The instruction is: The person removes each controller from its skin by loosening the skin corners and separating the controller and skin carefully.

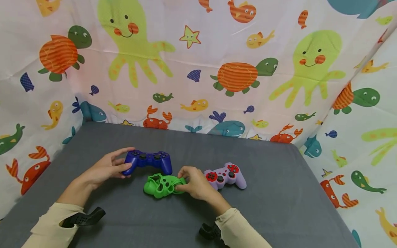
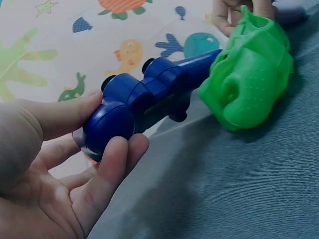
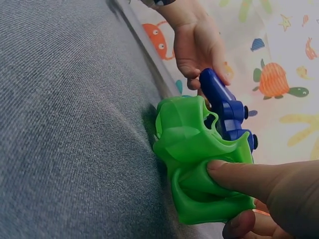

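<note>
My left hand holds a dark blue game controller by its left grip, thumb and fingers pinching that end in the left wrist view. Just in front of the controller is a bright green silicone controller cover, soft and partly folded, with cut-out holes on its face. The right hand pinches the cover's right end; in the right wrist view the thumb presses into the green cover. Behind the cover, the blue controller is partly hidden in that view.
A lilac controller with red button areas lies on the grey tabletop, right beside the right hand. A fabric backdrop printed with sea animals hangs behind and along the sides of the table. Each wrist wears a black strap.
</note>
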Demonstrator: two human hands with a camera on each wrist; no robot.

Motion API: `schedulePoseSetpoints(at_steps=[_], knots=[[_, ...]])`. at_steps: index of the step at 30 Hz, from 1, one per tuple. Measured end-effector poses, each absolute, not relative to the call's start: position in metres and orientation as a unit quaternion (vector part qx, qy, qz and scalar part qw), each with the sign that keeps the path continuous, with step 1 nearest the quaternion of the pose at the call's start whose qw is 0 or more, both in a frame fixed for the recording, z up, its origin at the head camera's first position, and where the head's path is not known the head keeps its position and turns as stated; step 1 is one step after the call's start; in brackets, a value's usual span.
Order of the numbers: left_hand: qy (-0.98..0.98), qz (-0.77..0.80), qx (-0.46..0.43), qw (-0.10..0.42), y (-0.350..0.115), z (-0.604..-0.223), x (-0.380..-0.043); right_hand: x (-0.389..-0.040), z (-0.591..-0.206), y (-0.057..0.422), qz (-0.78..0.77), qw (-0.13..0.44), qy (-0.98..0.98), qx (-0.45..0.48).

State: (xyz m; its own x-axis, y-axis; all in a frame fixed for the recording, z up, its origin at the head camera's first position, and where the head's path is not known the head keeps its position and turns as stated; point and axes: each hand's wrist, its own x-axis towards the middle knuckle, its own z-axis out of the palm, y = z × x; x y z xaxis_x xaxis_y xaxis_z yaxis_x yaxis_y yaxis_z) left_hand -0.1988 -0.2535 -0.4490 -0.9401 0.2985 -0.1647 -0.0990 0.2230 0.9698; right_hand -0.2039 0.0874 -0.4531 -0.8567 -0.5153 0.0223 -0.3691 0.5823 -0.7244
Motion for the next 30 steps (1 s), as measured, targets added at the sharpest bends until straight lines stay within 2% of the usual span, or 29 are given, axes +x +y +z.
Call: schedulePoseSetpoints(at_steps=[12, 30], knots=[[0.782, 0.600, 0.087, 0.145, -0.280, -0.441, -0.201, -0.204, -0.448, 0.089, -0.383, 0.100, 0.883, -0.253], [0.832, 0.532, 0.089, 0.131, -0.331, -0.452, -0.200, -0.203, -0.449, 0.089, -0.381, 0.101, 0.887, -0.239]])
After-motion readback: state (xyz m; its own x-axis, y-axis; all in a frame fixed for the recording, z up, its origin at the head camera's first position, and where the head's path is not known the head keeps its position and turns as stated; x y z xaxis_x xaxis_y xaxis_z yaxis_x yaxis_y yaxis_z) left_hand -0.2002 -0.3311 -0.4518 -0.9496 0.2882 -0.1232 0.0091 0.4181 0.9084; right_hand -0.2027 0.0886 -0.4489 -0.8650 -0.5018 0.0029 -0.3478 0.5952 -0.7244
